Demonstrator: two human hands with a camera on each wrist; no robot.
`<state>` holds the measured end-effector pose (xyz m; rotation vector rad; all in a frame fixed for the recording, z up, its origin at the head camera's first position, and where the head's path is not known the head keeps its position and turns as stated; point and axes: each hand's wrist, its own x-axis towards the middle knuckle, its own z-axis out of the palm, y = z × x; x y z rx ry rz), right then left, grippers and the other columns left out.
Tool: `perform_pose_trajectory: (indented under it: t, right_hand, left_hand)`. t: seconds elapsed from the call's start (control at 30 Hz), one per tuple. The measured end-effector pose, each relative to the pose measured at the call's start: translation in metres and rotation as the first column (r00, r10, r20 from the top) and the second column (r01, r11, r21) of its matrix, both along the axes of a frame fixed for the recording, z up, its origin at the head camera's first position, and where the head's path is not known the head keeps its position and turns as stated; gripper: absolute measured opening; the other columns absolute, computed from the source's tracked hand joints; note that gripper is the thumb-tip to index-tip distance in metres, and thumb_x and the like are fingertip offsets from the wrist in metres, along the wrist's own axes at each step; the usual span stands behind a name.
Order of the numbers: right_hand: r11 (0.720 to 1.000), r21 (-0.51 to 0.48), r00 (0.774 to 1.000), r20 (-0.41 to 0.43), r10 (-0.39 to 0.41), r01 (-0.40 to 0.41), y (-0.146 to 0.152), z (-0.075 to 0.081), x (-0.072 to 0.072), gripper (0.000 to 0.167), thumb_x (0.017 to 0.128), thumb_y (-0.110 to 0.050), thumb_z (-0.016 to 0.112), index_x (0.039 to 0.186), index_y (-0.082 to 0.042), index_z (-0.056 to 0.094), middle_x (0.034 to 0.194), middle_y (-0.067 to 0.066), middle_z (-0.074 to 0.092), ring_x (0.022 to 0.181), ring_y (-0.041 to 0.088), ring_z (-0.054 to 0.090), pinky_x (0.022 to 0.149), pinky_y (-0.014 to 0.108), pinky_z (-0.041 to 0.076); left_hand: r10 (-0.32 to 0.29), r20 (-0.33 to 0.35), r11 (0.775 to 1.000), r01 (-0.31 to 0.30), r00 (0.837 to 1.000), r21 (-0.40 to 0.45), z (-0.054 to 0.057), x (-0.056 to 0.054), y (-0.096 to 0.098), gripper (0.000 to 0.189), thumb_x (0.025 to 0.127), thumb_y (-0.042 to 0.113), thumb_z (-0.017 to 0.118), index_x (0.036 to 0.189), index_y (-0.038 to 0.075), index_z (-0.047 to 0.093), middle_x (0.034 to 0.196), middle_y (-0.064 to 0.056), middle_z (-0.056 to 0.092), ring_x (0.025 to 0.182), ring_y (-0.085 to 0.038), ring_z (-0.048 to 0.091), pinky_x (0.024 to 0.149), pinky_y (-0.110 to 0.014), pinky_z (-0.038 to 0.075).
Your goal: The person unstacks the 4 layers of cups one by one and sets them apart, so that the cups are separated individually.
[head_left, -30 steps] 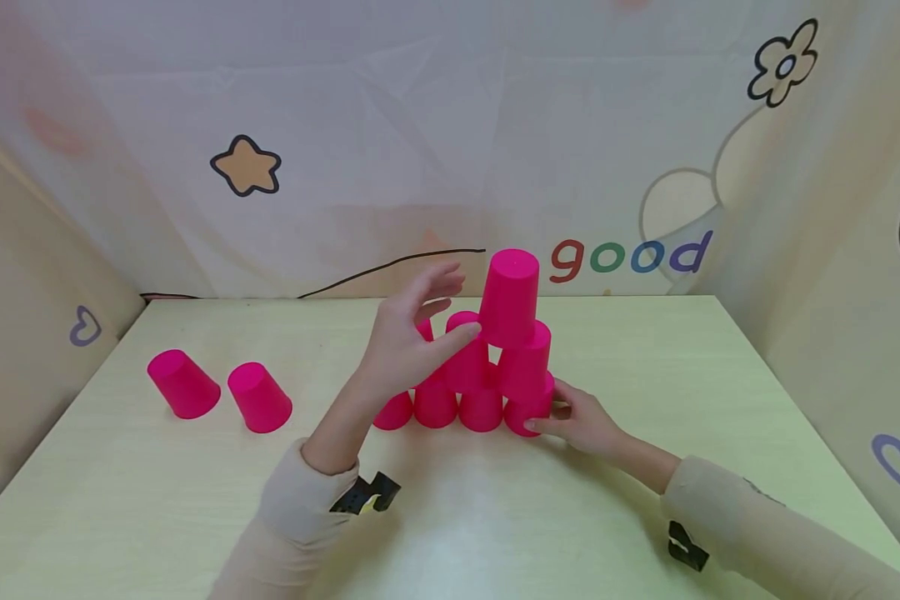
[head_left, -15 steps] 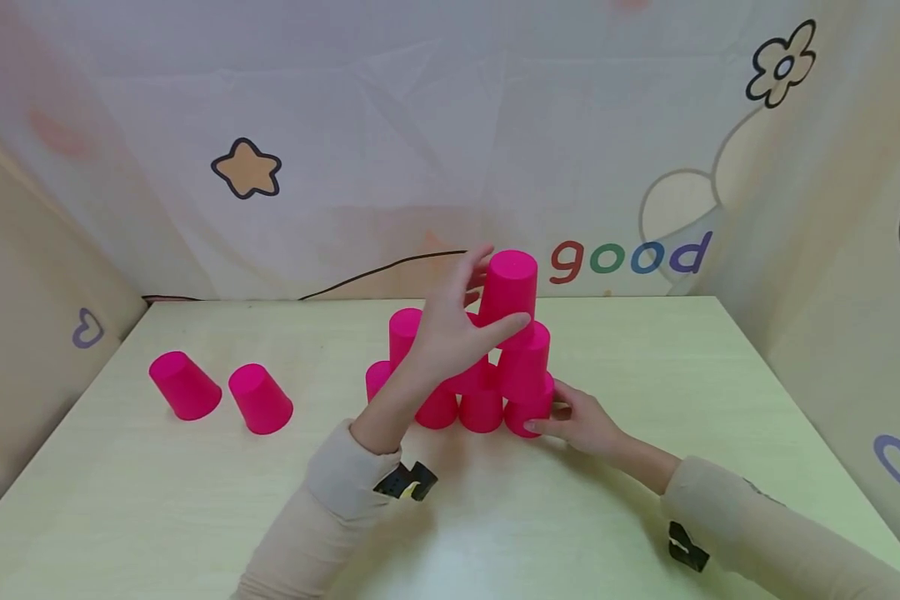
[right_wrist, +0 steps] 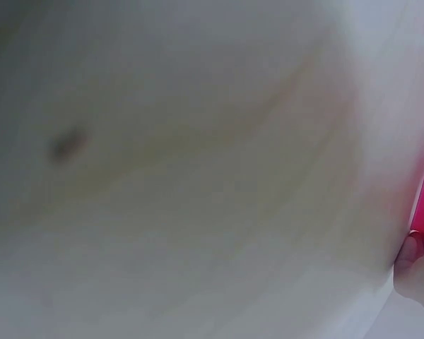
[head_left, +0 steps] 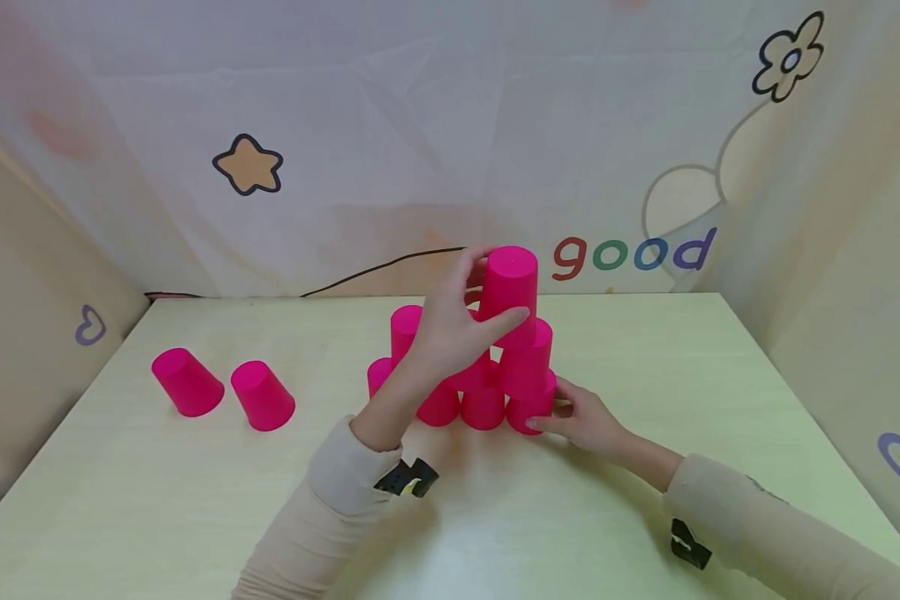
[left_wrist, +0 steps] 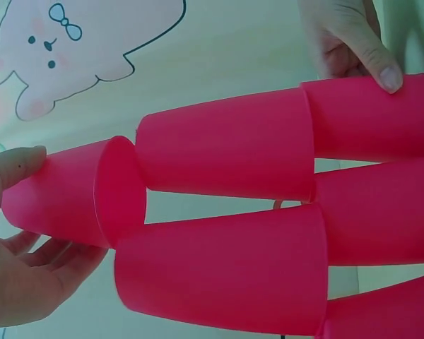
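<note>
Upside-down pink cups form a stepped stack mid-table. My left hand (head_left: 450,329) holds the top cup (head_left: 513,283), its thumb on the near side and fingers round the far side. In the left wrist view that top cup (left_wrist: 63,191) has its rim at the bases of two second-row cups, one of them the right-hand second-row cup (head_left: 527,362). At the lower right corner my right hand (head_left: 585,421) grips the end bottom-row cup (head_left: 521,415), thumb in front. My left forearm hides part of the stack's left side. The right wrist view catches only the edge of the right hand (right_wrist: 417,275).
Two more upside-down cups stand apart on the left, the outer cup (head_left: 187,383) and the inner cup (head_left: 263,396). The pale table (head_left: 157,500) ends at a printed cloth backdrop (head_left: 360,150), with cloth walls along both sides.
My left hand has moved right from beside the top cup and closed round it. The right hand has stayed at the bottom corner cup, and the stack keeps its shape.
</note>
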<state>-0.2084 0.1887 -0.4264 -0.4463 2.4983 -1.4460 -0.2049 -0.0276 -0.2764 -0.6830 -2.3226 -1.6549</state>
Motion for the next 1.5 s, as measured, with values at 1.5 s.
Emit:
perform_pose_trajectory:
  t: [1.5]
  right_hand:
    - [0.999, 0.026, 1.0, 0.014, -0.021, 0.02, -0.002, 0.002, 0.001, 0.06, 0.077, -0.024, 0.073, 0.128, -0.009, 0.046, 0.115, 0.011, 0.055, 0.103, 0.03, 0.054, 0.079, 0.037, 0.05]
  left_hand:
    - [0.144, -0.173, 0.99, -0.141, 0.974, 0.026, 0.003, 0.04, -0.109, 0.066, 0.071, 0.003, 0.075, 0.128, 0.006, 0.043, 0.115, -0.003, 0.055, 0.103, -0.014, 0.052, 0.086, -0.032, 0.047]
